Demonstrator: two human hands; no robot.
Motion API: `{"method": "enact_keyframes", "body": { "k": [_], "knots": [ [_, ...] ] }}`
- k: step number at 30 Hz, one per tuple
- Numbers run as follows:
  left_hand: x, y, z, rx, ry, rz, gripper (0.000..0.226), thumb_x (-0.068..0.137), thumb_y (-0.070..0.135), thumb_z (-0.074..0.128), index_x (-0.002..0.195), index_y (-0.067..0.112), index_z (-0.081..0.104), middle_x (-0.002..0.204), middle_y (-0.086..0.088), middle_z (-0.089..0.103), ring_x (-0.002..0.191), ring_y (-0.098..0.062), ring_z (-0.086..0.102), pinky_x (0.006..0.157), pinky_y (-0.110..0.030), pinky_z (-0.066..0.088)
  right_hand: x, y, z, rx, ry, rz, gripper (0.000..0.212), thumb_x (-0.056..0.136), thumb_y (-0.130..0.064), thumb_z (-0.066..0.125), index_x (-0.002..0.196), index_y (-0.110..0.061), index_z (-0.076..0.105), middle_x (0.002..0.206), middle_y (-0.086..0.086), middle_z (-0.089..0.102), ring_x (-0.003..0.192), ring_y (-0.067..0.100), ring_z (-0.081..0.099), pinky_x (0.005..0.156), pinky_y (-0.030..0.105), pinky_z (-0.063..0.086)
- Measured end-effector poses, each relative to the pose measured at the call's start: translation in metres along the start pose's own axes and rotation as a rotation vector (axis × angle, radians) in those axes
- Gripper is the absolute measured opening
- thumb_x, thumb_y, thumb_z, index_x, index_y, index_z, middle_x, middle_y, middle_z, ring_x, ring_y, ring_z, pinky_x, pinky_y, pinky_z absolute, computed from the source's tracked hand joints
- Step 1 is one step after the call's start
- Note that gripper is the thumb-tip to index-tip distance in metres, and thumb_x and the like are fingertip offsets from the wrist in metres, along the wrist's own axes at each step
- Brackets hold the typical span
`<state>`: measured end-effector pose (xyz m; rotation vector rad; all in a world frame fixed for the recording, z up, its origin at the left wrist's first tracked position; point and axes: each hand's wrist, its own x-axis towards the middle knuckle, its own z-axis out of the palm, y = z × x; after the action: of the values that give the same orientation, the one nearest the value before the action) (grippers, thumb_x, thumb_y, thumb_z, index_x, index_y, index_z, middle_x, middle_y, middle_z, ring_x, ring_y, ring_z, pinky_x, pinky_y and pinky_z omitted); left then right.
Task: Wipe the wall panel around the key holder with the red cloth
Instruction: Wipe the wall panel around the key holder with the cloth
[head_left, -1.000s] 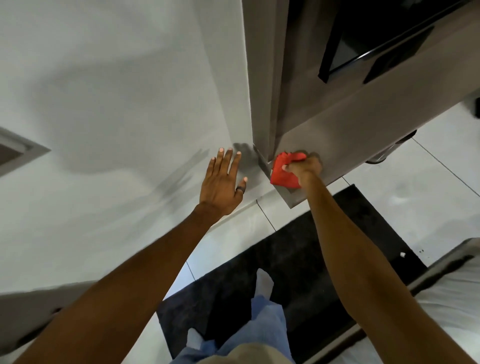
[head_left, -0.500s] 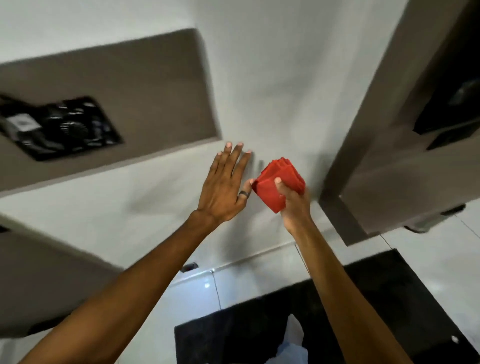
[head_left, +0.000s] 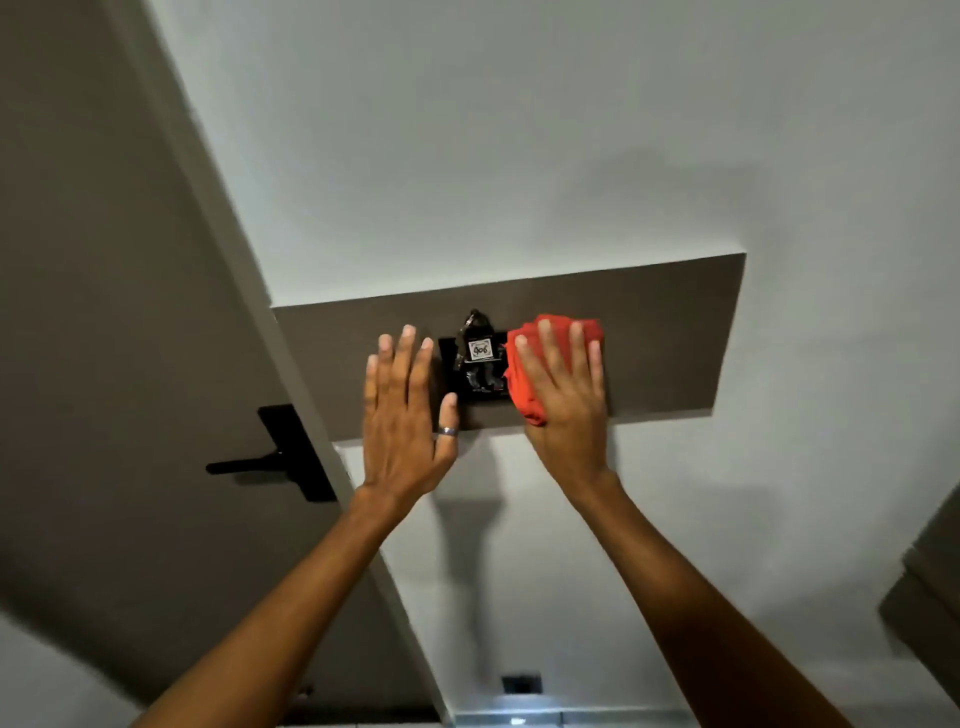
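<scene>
A brown wall panel (head_left: 670, 338) runs across the white wall at the middle of the view. A black key holder (head_left: 478, 364) with keys and a white tag sits on it. My right hand (head_left: 566, 405) presses the red cloth (head_left: 524, 384) flat against the panel, just right of the key holder; the cloth shows above and left of my fingers. My left hand (head_left: 402, 415) is open with fingers spread, flat near the panel just left of the key holder, a ring on the thumb.
A brown door (head_left: 104, 312) with a black lever handle (head_left: 270, 460) stands at the left. White wall (head_left: 519, 130) surrounds the panel. A small dark wall outlet (head_left: 521, 683) sits low down. A brown cabinet edge (head_left: 930, 587) shows at the right.
Both hands rose from low near the cabinet corner to the wall panel. The right hand went from gripping the bunched cloth in the air to pressing it flat on the panel.
</scene>
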<state>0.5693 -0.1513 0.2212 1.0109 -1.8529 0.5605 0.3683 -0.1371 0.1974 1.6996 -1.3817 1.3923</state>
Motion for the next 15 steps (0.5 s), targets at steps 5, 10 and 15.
{"method": "enact_keyframes", "body": {
  "k": [5, 10, 15],
  "knots": [
    [-0.007, -0.031, 0.002, 0.047, 0.01, 0.051, 0.065, 0.1, 0.029, 0.049, 0.157, 0.006, 0.029, 0.168, -0.014, 0.021, 0.158, -0.031, 0.008, 0.129, -0.048, 0.009, -0.028, 0.01, 0.013, 0.029, -0.191, -0.026, 0.08, 0.103, -0.068, 0.035, 0.166, -0.022, 0.015, 0.175, 0.004, 0.003, 0.163, 0.035, -0.005, 0.134, 0.051, -0.004],
    [0.018, -0.04, 0.013, 0.065, 0.05, 0.09, 0.064, 0.1, 0.024, 0.047, 0.158, 0.006, 0.028, 0.167, -0.015, 0.022, 0.158, -0.028, 0.005, 0.13, -0.046, 0.007, -0.012, 0.017, 0.023, -0.101, -0.029, -0.056, 0.057, 0.108, -0.042, 0.041, 0.163, -0.031, 0.029, 0.171, 0.005, 0.029, 0.162, 0.032, 0.014, 0.135, 0.046, 0.004],
    [0.038, -0.06, 0.029, 0.175, 0.053, 0.124, 0.064, 0.102, 0.025, 0.042, 0.161, 0.009, 0.021, 0.168, -0.013, 0.018, 0.158, -0.025, 0.002, 0.13, -0.044, 0.003, 0.017, 0.035, 0.036, -0.215, 0.212, -0.279, 0.048, 0.098, -0.038, 0.052, 0.143, -0.024, 0.06, 0.15, 0.011, 0.058, 0.145, 0.04, 0.044, 0.127, 0.056, 0.025]
  ]
}}
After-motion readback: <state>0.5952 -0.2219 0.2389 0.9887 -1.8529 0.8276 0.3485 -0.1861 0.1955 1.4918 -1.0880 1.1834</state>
